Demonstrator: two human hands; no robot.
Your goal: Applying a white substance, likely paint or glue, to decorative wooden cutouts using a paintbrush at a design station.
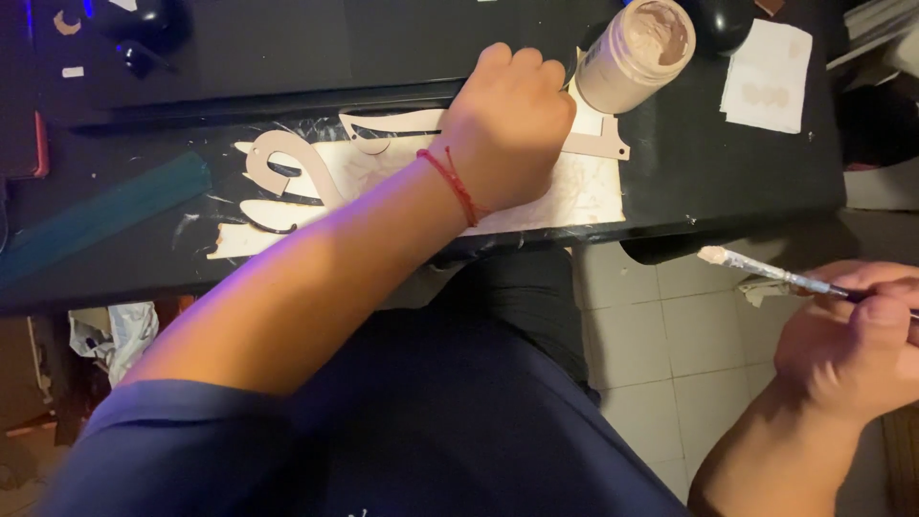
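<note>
My left hand point(507, 120) reaches across the black desk point(728, 163), knuckles up, fingers curled down onto flat pale cut-out pieces point(287, 177) that lie on a sheet of paper point(584, 191); what the fingers grip is hidden. A red thread bracelet point(458, 185) circles that wrist. My right hand point(857, 335) is off the desk at the lower right, over the tiled floor, shut on a thin paintbrush point(766, 271) whose pale-coated tip points up and left. An open jar of beige paint point(637, 53) stands just right of my left hand.
A folded white tissue with paint dabs point(768, 75) lies at the desk's back right. A dark green strip point(105, 213) lies at the left. Dark objects point(144, 33) sit at the back left. My dark-clothed lap point(450, 402) fills the foreground below the desk edge.
</note>
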